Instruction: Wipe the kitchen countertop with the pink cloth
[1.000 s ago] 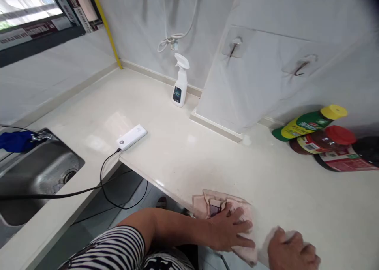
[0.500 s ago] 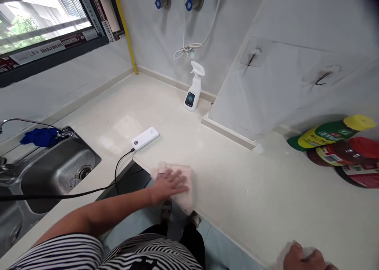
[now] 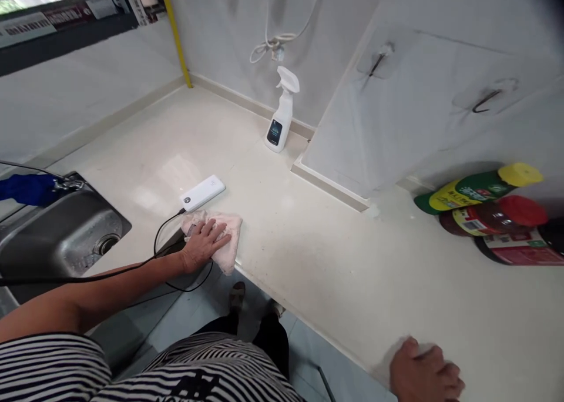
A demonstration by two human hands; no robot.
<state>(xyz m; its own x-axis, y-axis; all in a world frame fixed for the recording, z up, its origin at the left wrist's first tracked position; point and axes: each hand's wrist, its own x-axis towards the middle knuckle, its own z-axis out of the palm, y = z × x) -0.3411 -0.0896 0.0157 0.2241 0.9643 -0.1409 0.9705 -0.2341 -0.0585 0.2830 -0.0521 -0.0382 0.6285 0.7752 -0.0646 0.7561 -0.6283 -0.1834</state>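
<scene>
My left hand (image 3: 203,246) presses a pale pink cloth (image 3: 230,250) against the front edge of the countertop, near its inner corner. Its fingers lie over the cloth, and part of the cloth is bunched up by the thumb side. Just beyond the cloth is a white power bank (image 3: 202,193) with a black cable plugged into it. At the lower right, my right hand (image 3: 423,371) rests on the countertop (image 3: 326,272) with fingers apart and slightly bent. Nothing shows in it; its wrist is cut off by the frame.
A white spray bottle (image 3: 280,113) stands by the back wall. Several bottles and jars, among them a green one with a yellow cap (image 3: 473,189), line the right wall. A steel sink (image 3: 57,231) with a blue cloth (image 3: 27,189) is at left. Hooks (image 3: 487,100) hang on the wall.
My left hand has slid left with the pink cloth, closer to the power bank and the counter's inner corner. My right hand shows more fully now. The whole view has shifted somewhat.
</scene>
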